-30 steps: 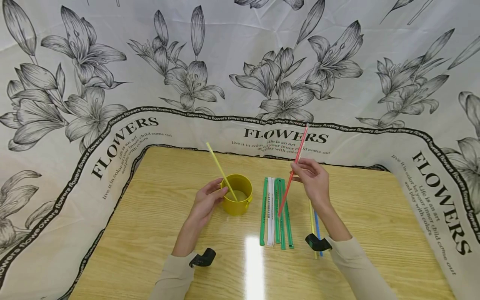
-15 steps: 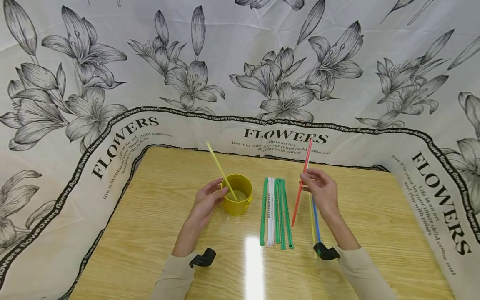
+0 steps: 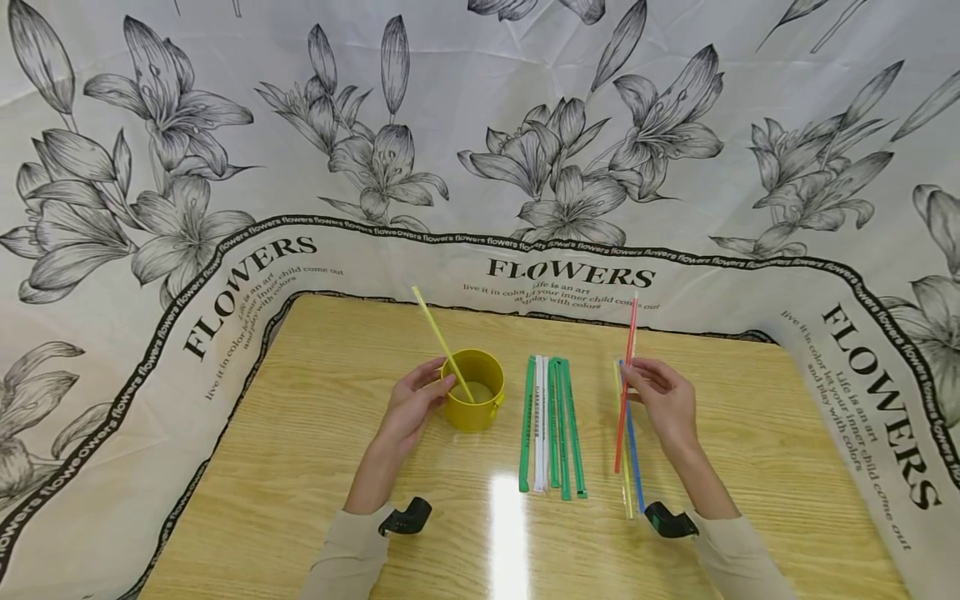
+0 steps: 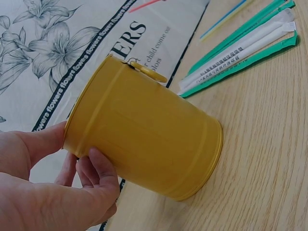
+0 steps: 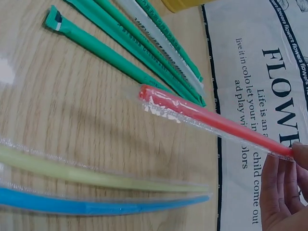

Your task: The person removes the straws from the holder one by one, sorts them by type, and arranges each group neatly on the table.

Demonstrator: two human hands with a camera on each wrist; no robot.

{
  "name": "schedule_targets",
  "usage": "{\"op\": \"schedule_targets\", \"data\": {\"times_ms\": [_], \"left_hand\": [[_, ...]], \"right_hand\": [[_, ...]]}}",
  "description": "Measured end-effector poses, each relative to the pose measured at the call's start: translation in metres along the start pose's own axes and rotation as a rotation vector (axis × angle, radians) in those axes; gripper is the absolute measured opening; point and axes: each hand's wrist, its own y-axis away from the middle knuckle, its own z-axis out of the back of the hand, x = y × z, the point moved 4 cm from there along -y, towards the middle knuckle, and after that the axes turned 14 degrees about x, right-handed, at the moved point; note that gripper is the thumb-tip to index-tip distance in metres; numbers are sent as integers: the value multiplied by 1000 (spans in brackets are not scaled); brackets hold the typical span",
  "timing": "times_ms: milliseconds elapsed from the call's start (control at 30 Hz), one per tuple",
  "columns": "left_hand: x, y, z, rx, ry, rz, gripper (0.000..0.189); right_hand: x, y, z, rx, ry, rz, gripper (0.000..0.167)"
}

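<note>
My left hand [image 3: 411, 406] grips the left rim of a yellow metal bucket [image 4: 144, 130], thumb at the top edge and fingers against its side. An unwrapped-looking yellow straw [image 3: 442, 343] leans inside the bucket and sticks out to the upper left. Between thumb and fingers, my right hand [image 3: 663, 404] pinches a red straw [image 5: 207, 116] in a clear plastic sleeve. It hangs above a yellow straw [image 5: 86, 175] and a blue straw [image 5: 96, 207], both in clear sleeves on the table. The red straw partly covers these two in the head view.
Several paper-wrapped straws, green [image 3: 528, 425] and white [image 3: 540, 425], lie side by side between the bucket and my right hand. The wooden table [image 3: 300, 433] meets a flower-printed cloth [image 3: 420, 258] at its back and sides.
My right hand has carried the red straw rightward and a little nearer, from over the green-wrapped straws to over the yellow and blue ones. The left hand and bucket stay put.
</note>
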Motion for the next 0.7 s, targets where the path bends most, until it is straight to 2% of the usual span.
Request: {"op": "schedule_targets", "data": {"times_ms": [233, 533, 700], "left_hand": [[0, 0, 0, -3, -6, 0, 43], [1, -1, 1, -6, -1, 1, 43], [-1, 1, 0, -5, 7, 2, 44]], "right_hand": [[-13, 7, 14, -36, 25, -50, 41], [-27, 17, 32, -65, 160, -141, 41], [-35, 21, 40, -78, 202, -162, 43]]}}
